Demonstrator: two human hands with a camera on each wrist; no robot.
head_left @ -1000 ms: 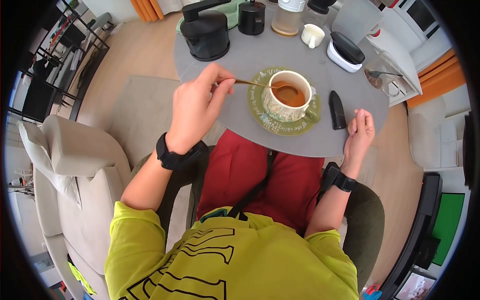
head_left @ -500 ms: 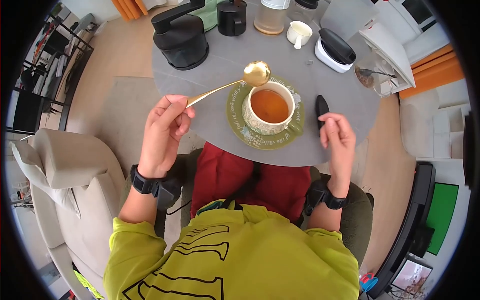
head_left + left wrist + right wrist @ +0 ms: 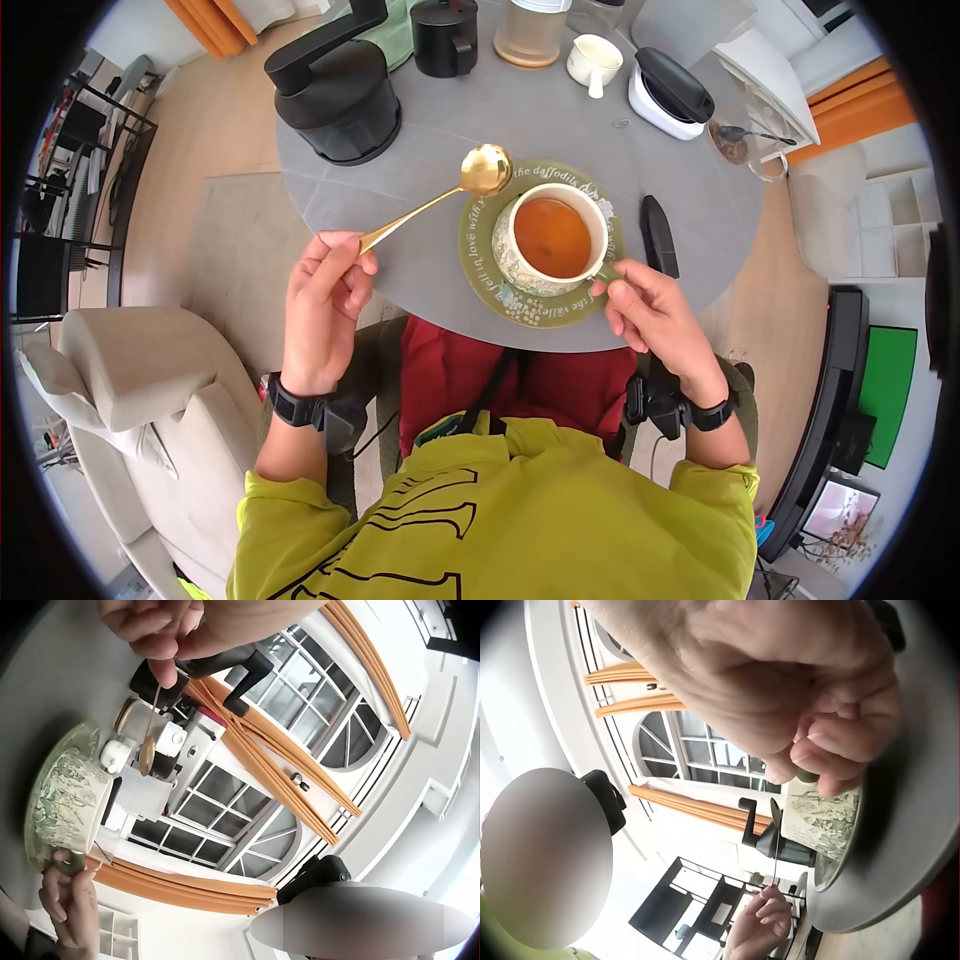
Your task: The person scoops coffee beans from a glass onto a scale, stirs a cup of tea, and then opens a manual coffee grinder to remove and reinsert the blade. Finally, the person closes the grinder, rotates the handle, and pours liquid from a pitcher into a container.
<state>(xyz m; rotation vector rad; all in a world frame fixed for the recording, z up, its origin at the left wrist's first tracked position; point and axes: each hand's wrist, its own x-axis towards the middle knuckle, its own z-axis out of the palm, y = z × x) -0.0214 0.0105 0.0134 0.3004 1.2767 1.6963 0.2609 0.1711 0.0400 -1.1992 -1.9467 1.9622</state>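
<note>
Person seated at a round grey surface (image 3: 410, 290); I'm reading all three feeds.

Left grip (image 3: 325, 305): narrow, thumb and fingers pinching the end of the gold spoon (image 3: 486, 171). Spoon is raised off the surface, bowl end pointing away from the person; from the head it overlaps the saucer's far left edge. Left wrist view also has the spoon hanging in the air, apart from the cup.

Right grip (image 3: 655, 322): narrow, thumb and fingers on the green handle of the cup (image 3: 512, 262). Right wrist view puts those fingertips at the handle too, though they hide most of it.

Cup sits upright on the green saucer (image 3: 474, 255), near the surface's front edge, between the two hands. Amber drink (image 3: 552, 238) inside, well up the cup. Saucer has white lettering round its rim; cup has a leafy pattern outside.

Just right of the saucer I get a dark oblong thing (image 3: 657, 237) lying flat. Farther back: black pot (image 3: 340, 110) with a long crank arm on the left, black mug (image 3: 445, 40), clear jar (image 3: 530, 35), small cream jug (image 3: 594, 66), white box (image 3: 668, 97) with a black top. Glass jug (image 3: 742, 150) at the far right side.

Sofa (image 3: 150, 370) on the floor to the left.
</note>
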